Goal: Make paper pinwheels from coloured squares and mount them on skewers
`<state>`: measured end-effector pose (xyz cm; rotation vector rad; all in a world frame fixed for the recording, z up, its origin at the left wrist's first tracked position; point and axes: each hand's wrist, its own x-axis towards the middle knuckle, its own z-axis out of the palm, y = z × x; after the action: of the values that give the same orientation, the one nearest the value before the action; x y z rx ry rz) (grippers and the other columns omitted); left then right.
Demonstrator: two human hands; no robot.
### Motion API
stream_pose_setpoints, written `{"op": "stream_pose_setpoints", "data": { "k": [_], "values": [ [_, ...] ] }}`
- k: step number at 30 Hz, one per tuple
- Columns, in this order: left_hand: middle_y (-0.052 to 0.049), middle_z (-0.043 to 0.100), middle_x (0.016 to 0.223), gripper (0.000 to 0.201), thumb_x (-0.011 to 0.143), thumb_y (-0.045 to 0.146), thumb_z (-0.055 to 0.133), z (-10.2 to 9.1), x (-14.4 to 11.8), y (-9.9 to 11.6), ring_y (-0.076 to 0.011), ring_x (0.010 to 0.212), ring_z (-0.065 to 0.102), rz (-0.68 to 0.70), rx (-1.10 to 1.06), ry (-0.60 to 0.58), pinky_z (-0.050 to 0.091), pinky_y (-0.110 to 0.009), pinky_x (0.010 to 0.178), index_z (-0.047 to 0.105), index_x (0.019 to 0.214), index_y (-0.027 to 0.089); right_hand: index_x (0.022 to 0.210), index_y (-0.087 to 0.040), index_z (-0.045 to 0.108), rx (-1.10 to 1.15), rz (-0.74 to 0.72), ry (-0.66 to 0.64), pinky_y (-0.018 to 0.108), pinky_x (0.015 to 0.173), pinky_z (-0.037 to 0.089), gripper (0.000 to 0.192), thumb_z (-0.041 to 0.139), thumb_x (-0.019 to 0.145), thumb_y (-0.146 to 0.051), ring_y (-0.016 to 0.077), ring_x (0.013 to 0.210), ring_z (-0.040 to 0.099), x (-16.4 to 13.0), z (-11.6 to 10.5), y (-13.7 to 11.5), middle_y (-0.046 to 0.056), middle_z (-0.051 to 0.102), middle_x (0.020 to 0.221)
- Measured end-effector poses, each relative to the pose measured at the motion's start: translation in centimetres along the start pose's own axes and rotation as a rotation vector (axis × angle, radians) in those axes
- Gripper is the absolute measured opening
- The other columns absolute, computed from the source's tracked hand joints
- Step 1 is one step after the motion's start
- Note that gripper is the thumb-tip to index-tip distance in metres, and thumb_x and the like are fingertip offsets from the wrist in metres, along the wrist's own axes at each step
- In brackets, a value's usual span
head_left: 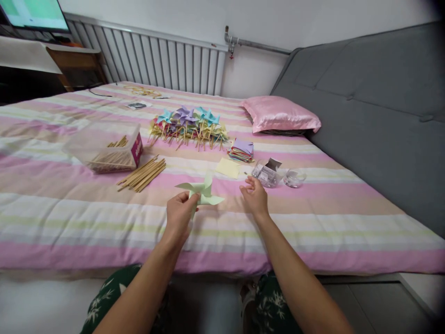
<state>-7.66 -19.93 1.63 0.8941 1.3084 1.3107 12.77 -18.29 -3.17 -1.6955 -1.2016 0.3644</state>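
Observation:
A pale green paper pinwheel (206,189) is pinched at its middle in my left hand (180,214), just above the bed. My right hand (256,197) reaches over the sheet with its fingers bent and slightly apart, and nothing shows between them. Just past its fingertips is a tiny dark object (245,173), too small to name. Beside that hand lie an opened clear pack of small metal pieces (266,174) and a small clear round dish (294,178). Yellow paper (227,168) and a stack of coloured paper squares (241,150) lie beyond.
Finished pinwheels on sticks (187,125) are heaped farther back. Loose wooden sticks (143,174) lie left, by a clear plastic box (100,150) with more sticks. A pink pillow (281,114) rests near the grey headboard (365,102). A radiator (156,58) stands behind the bed.

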Motion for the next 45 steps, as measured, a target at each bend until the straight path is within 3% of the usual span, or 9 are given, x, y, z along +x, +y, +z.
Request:
{"op": "stream_pose_setpoints", "data": {
  "k": [2,8,11,14,19,28,37,42,45],
  "values": [
    [0.004,0.051,0.049,0.014,0.056,0.026,0.067,0.0,0.0,0.0,-0.0081,0.046,0.042,0.002,0.004,0.000,0.037,-0.020,0.046,0.059,0.056,0.015,0.126,-0.010,0.044,-0.200,-0.020,-0.079,0.036,0.090,0.045,0.051,0.052,0.077,-0.024,0.0227,0.104,0.058,1.6,0.5,0.9,0.016,0.054,0.125],
    [0.004,0.052,0.050,0.014,0.057,0.027,0.067,-0.4,0.4,0.0,-0.0081,0.047,0.043,-0.001,0.012,0.007,0.037,-0.020,0.047,0.060,0.057,0.015,0.131,-0.008,0.041,-0.365,-0.018,-0.123,0.036,0.105,0.029,0.055,0.047,0.077,-0.010,0.0256,0.130,0.035,5.5,3.3,2.1,0.017,0.040,0.139],
    [0.004,0.053,0.052,0.014,0.057,0.027,0.067,-0.6,0.6,0.2,-0.0082,0.048,0.043,-0.010,0.011,0.017,0.039,-0.020,0.047,0.061,0.058,0.014,0.130,-0.004,0.042,-0.428,-0.013,-0.125,0.037,0.102,0.031,0.056,0.046,0.074,-0.004,0.0286,0.127,0.037,6.9,4.2,2.6,0.021,0.040,0.137],
    [0.004,0.051,0.049,0.015,0.056,0.028,0.067,-0.7,0.8,0.3,-0.0080,0.047,0.042,0.000,0.000,0.023,0.039,-0.020,0.047,0.059,0.055,0.015,0.116,-0.005,0.057,-0.471,-0.020,-0.140,0.036,0.096,0.036,0.045,0.045,0.073,-0.001,0.0283,0.115,0.048,7.5,4.5,3.1,0.022,0.055,0.120],
    [0.004,0.052,0.050,0.015,0.056,0.027,0.067,-0.9,0.8,0.3,-0.0083,0.047,0.043,0.007,-0.017,0.016,0.038,-0.020,0.046,0.058,0.055,0.015,0.091,-0.012,0.070,-0.463,-0.081,-0.138,0.034,0.087,0.040,0.030,0.043,0.077,-0.008,0.0244,0.099,0.057,6.1,3.8,3.3,0.016,0.065,0.099],
    [0.003,0.052,0.049,0.015,0.055,0.028,0.067,-0.9,0.5,0.3,-0.0084,0.046,0.044,0.008,-0.020,0.000,0.038,-0.020,0.046,0.058,0.055,0.015,0.083,-0.019,0.069,-0.229,-0.065,-0.071,0.031,0.084,0.044,0.023,0.048,0.075,-0.015,0.0182,0.086,0.061,1.2,1.9,2.5,0.005,0.070,0.090],
    [0.003,0.055,0.049,0.017,0.055,0.028,0.070,-0.3,0.2,-0.1,-0.0081,0.045,0.045,-0.023,-0.034,-0.053,0.033,-0.020,0.045,0.061,0.057,0.013,0.083,-0.015,0.065,0.190,0.139,0.082,0.031,0.065,0.051,0.024,0.050,0.073,-0.029,0.0167,0.065,0.064,1.4,1.8,3.2,0.005,0.069,0.072],
    [0.004,0.051,0.047,0.018,0.057,0.029,0.069,-0.3,0.0,-0.4,-0.0068,0.043,0.041,-0.035,-0.046,-0.093,0.028,-0.020,0.044,0.060,0.056,0.013,0.084,-0.012,0.062,0.432,0.190,0.097,0.029,0.063,0.052,0.026,0.056,0.071,-0.034,0.0146,0.064,0.064,0.6,0.7,0.1,0.006,0.068,0.071],
    [0.005,0.049,0.046,0.019,0.058,0.030,0.070,-0.2,0.1,-0.7,-0.0067,0.044,0.039,-0.032,-0.042,-0.089,0.026,-0.020,0.045,0.059,0.055,0.013,0.084,-0.014,0.062,0.577,0.180,0.006,0.028,0.063,0.052,0.027,0.066,0.067,-0.034,0.0139,0.066,0.064,-1.7,-0.2,-3.4,0.005,0.067,0.073]
  ]
}}
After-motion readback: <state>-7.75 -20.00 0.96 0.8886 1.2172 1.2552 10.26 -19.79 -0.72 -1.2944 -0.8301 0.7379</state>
